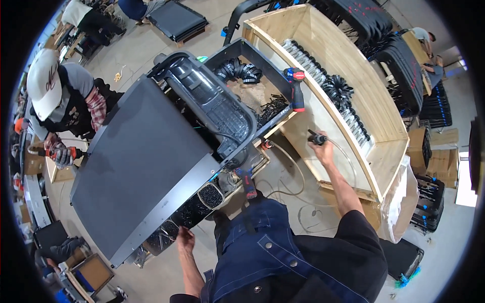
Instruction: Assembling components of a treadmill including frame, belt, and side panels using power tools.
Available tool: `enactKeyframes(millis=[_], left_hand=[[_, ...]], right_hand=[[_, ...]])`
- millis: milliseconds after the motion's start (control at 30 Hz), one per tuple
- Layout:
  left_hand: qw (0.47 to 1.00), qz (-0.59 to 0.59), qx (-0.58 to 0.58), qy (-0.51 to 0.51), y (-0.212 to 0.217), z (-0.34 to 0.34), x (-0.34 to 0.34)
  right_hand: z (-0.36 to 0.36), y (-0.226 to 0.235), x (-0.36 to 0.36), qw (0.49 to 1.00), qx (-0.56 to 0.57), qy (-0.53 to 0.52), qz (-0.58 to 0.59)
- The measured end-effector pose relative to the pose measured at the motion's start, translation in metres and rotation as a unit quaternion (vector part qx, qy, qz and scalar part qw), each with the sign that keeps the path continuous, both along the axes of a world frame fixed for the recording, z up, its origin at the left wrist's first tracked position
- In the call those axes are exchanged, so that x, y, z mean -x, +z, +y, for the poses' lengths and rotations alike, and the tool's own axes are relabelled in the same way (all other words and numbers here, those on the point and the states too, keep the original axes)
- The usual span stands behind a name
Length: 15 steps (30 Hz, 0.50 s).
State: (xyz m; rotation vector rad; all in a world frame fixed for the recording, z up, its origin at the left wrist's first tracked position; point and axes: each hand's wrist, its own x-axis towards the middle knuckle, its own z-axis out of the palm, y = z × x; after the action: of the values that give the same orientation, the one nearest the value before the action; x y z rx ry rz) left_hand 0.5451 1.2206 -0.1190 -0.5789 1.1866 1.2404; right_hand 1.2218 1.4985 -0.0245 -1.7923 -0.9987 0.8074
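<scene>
Overhead view of an assembly station. The right hand is extended toward the wooden crate, its fingers clenched around a small black tool with a clear hose trailing from it. The left hand rests at the near edge of the large dark panel on the counter; its fingers appear loosely spread and grasping nothing, though the view is small. A blue-and-red cordless drill stands on the crate's rim. Across the panel, another person's gloved hand holds a tool.
</scene>
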Motion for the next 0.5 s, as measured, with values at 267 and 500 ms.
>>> enactKeyframes(millis=[267,500], left_hand=[[0.916,0.157,0.189,-0.317,0.072,-0.068,-0.108],[0.895,0.184,0.226,-0.337,0.078,-0.029,-0.131]], right_hand=[[0.109,-0.116,0.021,0.983,0.089,0.115,-0.116],[0.086,-0.097,0.010,0.968,0.180,0.062,-0.162]])
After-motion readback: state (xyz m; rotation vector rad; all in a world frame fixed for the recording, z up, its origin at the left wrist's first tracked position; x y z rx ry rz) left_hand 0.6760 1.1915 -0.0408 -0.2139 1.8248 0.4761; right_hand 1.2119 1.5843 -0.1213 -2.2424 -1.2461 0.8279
